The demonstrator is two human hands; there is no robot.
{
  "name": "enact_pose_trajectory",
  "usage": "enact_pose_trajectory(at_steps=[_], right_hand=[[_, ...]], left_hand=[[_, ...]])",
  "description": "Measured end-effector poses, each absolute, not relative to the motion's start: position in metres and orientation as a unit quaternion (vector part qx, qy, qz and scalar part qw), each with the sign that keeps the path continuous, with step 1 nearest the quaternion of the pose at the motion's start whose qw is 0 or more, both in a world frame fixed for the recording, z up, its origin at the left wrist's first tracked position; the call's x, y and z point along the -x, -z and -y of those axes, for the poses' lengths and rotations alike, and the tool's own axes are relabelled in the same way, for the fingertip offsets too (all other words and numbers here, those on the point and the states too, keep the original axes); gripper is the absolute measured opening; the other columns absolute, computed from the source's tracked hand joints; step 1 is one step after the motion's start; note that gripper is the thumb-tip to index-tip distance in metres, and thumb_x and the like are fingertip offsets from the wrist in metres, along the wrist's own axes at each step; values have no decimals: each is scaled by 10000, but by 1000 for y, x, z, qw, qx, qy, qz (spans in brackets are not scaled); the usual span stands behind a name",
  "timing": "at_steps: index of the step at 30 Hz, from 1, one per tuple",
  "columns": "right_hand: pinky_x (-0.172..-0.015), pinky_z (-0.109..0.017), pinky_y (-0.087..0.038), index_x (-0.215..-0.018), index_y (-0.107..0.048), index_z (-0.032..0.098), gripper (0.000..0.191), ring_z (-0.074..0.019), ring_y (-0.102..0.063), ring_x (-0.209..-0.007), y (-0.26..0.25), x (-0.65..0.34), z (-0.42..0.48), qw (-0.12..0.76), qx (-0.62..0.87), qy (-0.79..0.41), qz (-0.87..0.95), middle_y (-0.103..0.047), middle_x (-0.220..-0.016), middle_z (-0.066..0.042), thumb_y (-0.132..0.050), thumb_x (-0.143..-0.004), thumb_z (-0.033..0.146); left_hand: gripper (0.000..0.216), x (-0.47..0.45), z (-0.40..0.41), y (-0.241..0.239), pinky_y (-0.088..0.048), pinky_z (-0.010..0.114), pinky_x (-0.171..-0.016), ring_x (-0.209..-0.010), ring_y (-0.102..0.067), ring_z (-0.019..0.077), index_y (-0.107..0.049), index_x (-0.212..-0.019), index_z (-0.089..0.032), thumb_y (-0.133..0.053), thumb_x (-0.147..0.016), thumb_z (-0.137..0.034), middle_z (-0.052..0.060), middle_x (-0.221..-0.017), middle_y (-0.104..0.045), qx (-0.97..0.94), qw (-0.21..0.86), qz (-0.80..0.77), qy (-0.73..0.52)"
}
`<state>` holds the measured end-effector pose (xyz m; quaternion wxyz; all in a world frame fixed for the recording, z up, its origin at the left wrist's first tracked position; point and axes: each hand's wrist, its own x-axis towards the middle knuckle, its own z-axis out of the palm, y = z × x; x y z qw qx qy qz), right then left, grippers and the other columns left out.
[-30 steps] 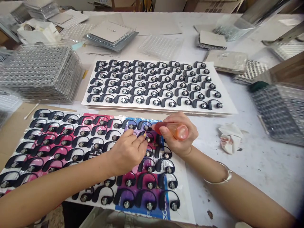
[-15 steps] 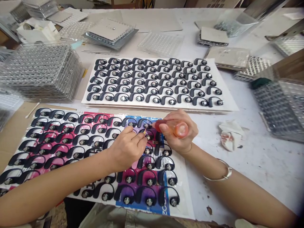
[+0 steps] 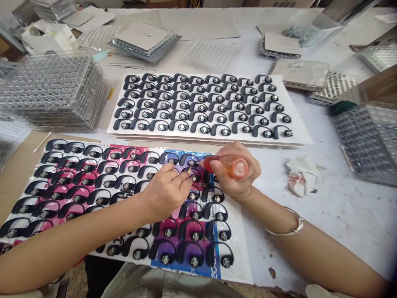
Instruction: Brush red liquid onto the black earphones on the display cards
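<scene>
Upper left: a tall stack of clear-and-silver trays [image 3: 56,91], with no writing legible on it; just below, a cotton swab [image 3: 42,142] lies on brown card. Lower left to centre: the near sheet [image 3: 240,252], with rows of black hook pieces [image 3: 194,261], each bearing a silver disc. Its printed ground runs white and pink at left, then purple and blue; black block letters near the middle are too covered to read. Centre: the left hand [image 3: 169,191] sits over the sheet, fingers curled around a slim yellow-tipped thing [image 3: 189,169], most of it hidden. Behind, the far sheet [image 3: 296,130], plain white, carries more rows of hooks. On the near sheet's blue strip, lower centre, white sideways letters: "ZO", next character unclear. Just right of the left hand and apart from it, the right hand [image 3: 232,187] clasps an orange-red bottle [image 3: 240,167], base toward the viewer, nozzle pointing left close to a hook's disc; cannot tell whether it touches. Silver bangle [image 3: 299,227] on the right forearm. Farther right, a crumpled tissue [image 3: 299,178] with reddish stains; at the right edge, a dark gridded tray [image 3: 361,142].
</scene>
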<state>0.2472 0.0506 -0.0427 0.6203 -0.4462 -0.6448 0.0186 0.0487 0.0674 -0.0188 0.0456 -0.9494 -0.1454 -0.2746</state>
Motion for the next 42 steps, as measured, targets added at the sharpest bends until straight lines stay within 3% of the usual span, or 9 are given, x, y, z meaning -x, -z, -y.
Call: enact_pose_trajectory(at_steps=[15,35,42], right_hand=[[-498,-316,-454,-778,-582,225,139,-139,-534,-550,41,-248,-48,610,445,-28,655,-602,-646,1,-709,-737,264],[-496,-322,-454,-697,-578,231,162,-135,-534,-537,43,-248,-48,611,460,-34,643,-609,-617,6,-693,-751,331],[-519,-313,-439,-705,-595,224,120,-127,-532,-566,45,-248,-50,639,442,-61,627,-589,-637,22,-703,-741,262]], left_hand=[[155,-43,-72,20,-441,346,-701,-662,-626,170,-639,-891,-91,-486,-874,-77,118,-887,-721,956,-1,139,259],[161,-41,-82,16,-441,323,-651,-629,-654,155,-642,-885,-106,-495,-833,-64,86,-840,-732,944,-113,155,269],[109,-38,-90,12,-462,312,-714,-673,-688,149,-644,-893,-123,-537,-874,-112,65,-916,-747,934,-164,156,278]])
